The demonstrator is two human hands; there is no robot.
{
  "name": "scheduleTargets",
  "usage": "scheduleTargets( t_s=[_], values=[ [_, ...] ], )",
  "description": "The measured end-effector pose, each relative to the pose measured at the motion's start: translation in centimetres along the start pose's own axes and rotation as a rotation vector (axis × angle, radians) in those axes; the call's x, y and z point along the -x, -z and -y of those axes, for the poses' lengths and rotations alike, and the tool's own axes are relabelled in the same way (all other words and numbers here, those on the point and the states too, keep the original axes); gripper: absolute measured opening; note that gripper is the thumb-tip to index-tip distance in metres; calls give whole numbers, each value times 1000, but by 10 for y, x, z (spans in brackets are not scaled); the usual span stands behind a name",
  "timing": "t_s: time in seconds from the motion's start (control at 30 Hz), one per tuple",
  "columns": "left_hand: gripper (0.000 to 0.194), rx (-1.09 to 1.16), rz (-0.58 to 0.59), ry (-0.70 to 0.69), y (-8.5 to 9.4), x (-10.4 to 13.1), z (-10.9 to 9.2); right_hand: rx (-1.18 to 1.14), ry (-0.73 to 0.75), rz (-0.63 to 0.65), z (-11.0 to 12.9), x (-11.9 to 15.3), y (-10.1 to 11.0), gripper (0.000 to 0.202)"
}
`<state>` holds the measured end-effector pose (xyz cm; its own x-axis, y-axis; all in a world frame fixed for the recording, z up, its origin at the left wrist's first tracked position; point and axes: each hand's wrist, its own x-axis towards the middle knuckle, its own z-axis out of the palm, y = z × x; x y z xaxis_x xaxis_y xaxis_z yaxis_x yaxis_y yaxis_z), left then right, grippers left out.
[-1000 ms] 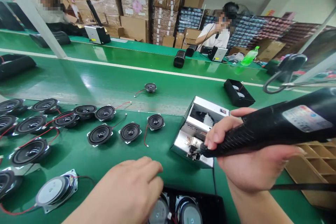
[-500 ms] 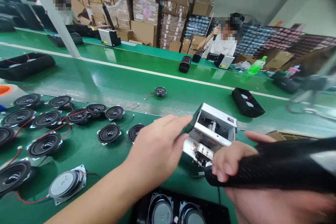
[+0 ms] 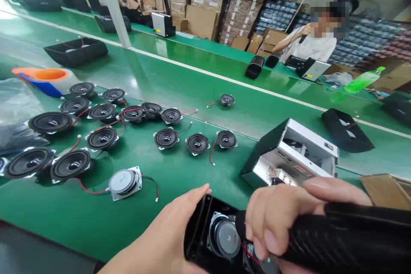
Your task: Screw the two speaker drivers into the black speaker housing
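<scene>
On the green bench, loose speakers [image 3: 102,138] lie at far left, one face-down speaker [image 3: 124,182] nearest the hands. Left hand [image 3: 167,239] at bottom centre, fingers together and fairly flat against the left edge of a black housing [image 3: 205,233] with a speaker inside. Right hand [image 3: 289,216] curled tight round a black power tool [image 3: 353,239]. Metal box [image 3: 290,154] just behind.
</scene>
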<state>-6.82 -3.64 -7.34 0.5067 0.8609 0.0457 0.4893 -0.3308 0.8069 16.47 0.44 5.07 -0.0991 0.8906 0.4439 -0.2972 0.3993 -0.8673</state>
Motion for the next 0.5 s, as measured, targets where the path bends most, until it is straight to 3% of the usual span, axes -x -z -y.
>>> scheduleTargets(
  t_s=[0.1,0.5],
  values=[
    [141,14,11,-38,-3,-3,3,-6,-14,70,-12,3,-5,29],
    [141,64,18,-92,-4,-9,4,34,-118,30,-20,9,-11,24]
  ],
)
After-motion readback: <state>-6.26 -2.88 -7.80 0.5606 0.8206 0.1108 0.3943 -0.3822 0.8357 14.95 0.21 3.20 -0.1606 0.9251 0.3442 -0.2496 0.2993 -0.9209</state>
